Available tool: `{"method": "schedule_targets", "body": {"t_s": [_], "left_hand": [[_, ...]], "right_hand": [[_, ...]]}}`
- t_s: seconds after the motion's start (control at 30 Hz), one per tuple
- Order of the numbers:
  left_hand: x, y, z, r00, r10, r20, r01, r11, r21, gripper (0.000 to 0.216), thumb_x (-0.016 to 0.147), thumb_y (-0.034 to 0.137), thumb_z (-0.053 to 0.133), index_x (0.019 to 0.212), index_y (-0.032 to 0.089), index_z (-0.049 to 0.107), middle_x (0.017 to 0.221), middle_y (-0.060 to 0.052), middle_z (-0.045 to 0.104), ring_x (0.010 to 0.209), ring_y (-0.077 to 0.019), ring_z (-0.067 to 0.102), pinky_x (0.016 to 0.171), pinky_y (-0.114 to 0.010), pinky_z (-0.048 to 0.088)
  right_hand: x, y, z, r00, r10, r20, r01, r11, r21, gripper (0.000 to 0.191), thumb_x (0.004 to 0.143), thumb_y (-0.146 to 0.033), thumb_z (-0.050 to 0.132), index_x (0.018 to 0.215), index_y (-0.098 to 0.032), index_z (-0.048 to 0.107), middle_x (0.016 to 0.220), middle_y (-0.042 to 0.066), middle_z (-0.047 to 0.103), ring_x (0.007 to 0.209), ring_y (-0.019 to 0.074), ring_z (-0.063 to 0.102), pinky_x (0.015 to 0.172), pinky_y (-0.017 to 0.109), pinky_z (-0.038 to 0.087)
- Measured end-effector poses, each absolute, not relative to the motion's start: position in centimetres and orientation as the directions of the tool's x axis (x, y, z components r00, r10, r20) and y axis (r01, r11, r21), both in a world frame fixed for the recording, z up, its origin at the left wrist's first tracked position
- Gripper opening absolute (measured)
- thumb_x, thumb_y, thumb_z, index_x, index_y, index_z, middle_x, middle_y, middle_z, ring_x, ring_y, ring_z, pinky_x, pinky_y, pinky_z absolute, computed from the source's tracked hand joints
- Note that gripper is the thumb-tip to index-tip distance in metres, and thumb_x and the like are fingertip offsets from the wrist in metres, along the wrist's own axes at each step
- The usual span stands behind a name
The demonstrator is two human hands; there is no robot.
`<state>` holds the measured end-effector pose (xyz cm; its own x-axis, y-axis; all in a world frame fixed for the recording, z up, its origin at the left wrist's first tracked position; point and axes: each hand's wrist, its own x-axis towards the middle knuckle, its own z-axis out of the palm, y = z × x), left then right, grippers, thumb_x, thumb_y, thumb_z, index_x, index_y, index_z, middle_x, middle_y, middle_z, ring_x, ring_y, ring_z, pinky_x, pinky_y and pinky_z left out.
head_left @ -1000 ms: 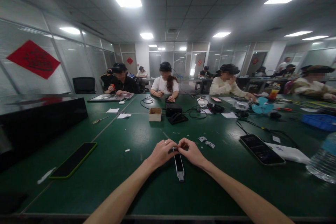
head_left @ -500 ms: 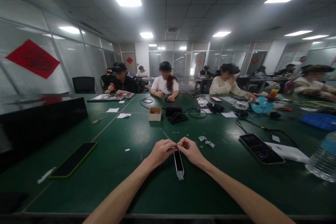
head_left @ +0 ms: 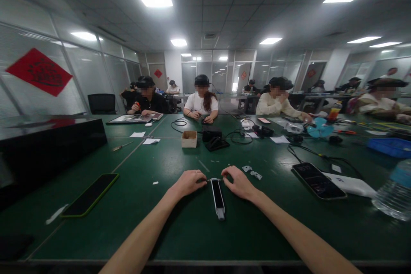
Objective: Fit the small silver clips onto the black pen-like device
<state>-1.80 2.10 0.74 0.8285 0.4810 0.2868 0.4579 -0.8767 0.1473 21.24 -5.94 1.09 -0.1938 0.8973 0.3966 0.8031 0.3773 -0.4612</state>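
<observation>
A slim, long device point(head_left: 218, 197) with a black face and a pale frame lies on the green table in front of me, its grey end towards me. Thin, pale pieces point(head_left: 214, 179) stick out sideways at its far end. To the left of that end is my left hand point(head_left: 190, 182), its fingers bent and drawn together at the tip of one thin piece. My right hand point(head_left: 239, 182) curls on the other side, thumb and forefinger closed near the opposite tip. What lies between the fingertips of either hand is too small to make out. Small grey-white parts point(head_left: 256, 175) lie beyond my right hand.
At left are a green-edged phone or tablet point(head_left: 90, 195) and a large black panel point(head_left: 51, 154). A small box point(head_left: 189, 139) stands ahead. At right lie a phone point(head_left: 317, 181), a water bottle point(head_left: 394, 192) and a blue tray point(head_left: 389, 147). Several people sit across the table.
My hands have moved apart from the device's far end, the left to the left, the right slightly to the right. The thin pieces there now show. The device has stayed in place.
</observation>
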Motion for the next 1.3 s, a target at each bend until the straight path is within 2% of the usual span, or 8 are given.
{"method": "schedule_targets", "body": {"t_s": [0.2, 0.57, 1.0, 1.2, 1.3], "left_hand": [[-1.5, 1.8, 0.9, 0.819, 0.521, 0.242, 0.493, -0.854, 0.167, 0.017, 0.088, 0.027, 0.051, 0.099, 0.021, 0.063, 0.093, -0.002, 0.063, 0.082, -0.015, 0.059, 0.072, -0.024, 0.043], [-1.3, 2.0, 0.2, 0.807, 0.541, 0.238, 0.511, -0.841, 0.18, 0.02, 0.09, 0.031, 0.048, 0.099, 0.021, 0.063, 0.093, -0.002, 0.065, 0.083, -0.0158, 0.06, 0.073, -0.025, 0.043], [-0.8, 1.3, 0.5, 0.793, 0.562, 0.235, 0.526, -0.826, 0.201, 0.022, 0.091, 0.032, 0.047, 0.1, 0.021, 0.063, 0.094, -0.002, 0.064, 0.085, -0.0159, 0.059, 0.073, -0.025, 0.043], [-0.9, 1.4, 0.7, 0.786, 0.574, 0.229, 0.531, -0.817, 0.224, 0.02, 0.088, 0.033, 0.051, 0.1, 0.021, 0.062, 0.093, -0.001, 0.063, 0.083, -0.0153, 0.059, 0.072, -0.025, 0.043], [-1.0, 1.3, 0.9, 0.786, 0.575, 0.228, 0.527, -0.815, 0.239, 0.019, 0.087, 0.032, 0.052, 0.099, 0.02, 0.062, 0.093, -0.001, 0.063, 0.083, -0.0152, 0.058, 0.072, -0.026, 0.043]], "right_hand": [[21.2, -5.9, 1.0, -0.251, 0.924, 0.29, 0.873, 0.345, -0.345, 0.016, 0.085, -0.023, 0.048, 0.09, -0.017, 0.062, 0.088, 0.005, 0.062, 0.083, 0.0174, 0.053, 0.076, 0.031, 0.042], [21.4, -5.5, 0.5, -0.271, 0.918, 0.289, 0.852, 0.368, -0.373, 0.02, 0.088, -0.028, 0.045, 0.091, -0.018, 0.062, 0.09, 0.005, 0.062, 0.083, 0.0169, 0.053, 0.075, 0.03, 0.041], [21.8, -5.2, 0.4, -0.298, 0.894, 0.335, 0.853, 0.407, -0.327, 0.02, 0.088, -0.028, 0.045, 0.092, -0.018, 0.062, 0.091, 0.005, 0.063, 0.087, 0.0176, 0.054, 0.078, 0.032, 0.043], [25.0, -4.4, 1.0, -0.173, 0.887, 0.427, 0.937, 0.282, -0.205, 0.022, 0.09, -0.026, 0.041, 0.096, -0.018, 0.061, 0.097, 0.007, 0.062, 0.091, 0.0188, 0.053, 0.081, 0.033, 0.041], [26.9, -4.0, 1.2, -0.126, 0.904, 0.409, 0.966, 0.205, -0.156, 0.023, 0.089, -0.024, 0.042, 0.096, -0.017, 0.063, 0.096, 0.008, 0.062, 0.091, 0.02, 0.052, 0.081, 0.033, 0.04]]}}
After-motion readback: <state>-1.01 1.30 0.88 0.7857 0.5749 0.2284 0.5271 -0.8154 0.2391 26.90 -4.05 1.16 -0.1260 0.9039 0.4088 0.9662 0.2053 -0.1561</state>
